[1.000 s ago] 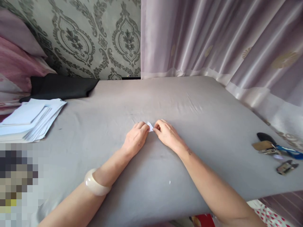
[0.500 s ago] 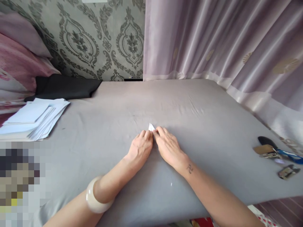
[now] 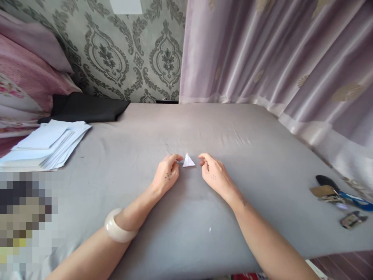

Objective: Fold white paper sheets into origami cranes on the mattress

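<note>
A small piece of white folded paper, triangular with a crease down its middle, lies on the grey sheet with its point facing away from me. Just left of it is my left hand, fingers curled and the index fingertip close to the paper's edge; whether it touches I cannot tell. My right hand rests to the right, a small gap from the paper, its fingers bent and apart with nothing in them. A pale bangle circles my left forearm.
At the left lies a stack of white paper, with a black cloth behind it. Keys with a brown tag and a blue strap lie at the right, near a small metallic object. Curtains hang behind.
Both hands have moved apart from the folded paper, the left leftward and the right rightward. The paper, mostly covered before, now shows whole. The view has tilted slightly upward.
</note>
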`<state>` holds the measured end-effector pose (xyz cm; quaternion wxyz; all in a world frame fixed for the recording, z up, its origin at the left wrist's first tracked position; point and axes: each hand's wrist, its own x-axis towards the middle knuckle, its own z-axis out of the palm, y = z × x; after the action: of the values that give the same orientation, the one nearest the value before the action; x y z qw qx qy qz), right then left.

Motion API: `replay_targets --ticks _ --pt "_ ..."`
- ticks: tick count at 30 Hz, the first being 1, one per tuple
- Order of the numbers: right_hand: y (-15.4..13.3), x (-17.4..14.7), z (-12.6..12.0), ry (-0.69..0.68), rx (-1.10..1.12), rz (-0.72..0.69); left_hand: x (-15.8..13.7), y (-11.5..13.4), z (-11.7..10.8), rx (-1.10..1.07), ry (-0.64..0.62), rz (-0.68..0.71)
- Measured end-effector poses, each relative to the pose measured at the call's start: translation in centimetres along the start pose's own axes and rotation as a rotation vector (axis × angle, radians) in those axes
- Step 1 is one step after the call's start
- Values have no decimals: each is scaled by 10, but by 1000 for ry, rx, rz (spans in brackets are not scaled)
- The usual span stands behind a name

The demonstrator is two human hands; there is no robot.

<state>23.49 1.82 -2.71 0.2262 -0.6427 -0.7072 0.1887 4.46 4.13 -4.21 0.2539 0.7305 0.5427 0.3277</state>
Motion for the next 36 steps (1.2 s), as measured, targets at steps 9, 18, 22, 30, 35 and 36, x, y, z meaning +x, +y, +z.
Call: replay_targets --ticks 9,18,22,30,35,36 --pt "-7 -6 -11 -105 40 -79 0 2 2 -116 -84 12" --pt "-6 -8 -15 -171 41 -137 0 8 -1 -277 -124 -80" --pt "-9 -12 -20 -216 -24 -161 -1 12 -4 -233 -140 -133" --pt "-8 -15 -17 -218 -89 -204 -1 8 0 -114 -144 27" --pt "-8 -13 -16 -199 -57 -158 2 3 3 -111 -126 61" --pt "-8 -12 -16 -191 -43 -140 3 3 3 -111 -121 65"
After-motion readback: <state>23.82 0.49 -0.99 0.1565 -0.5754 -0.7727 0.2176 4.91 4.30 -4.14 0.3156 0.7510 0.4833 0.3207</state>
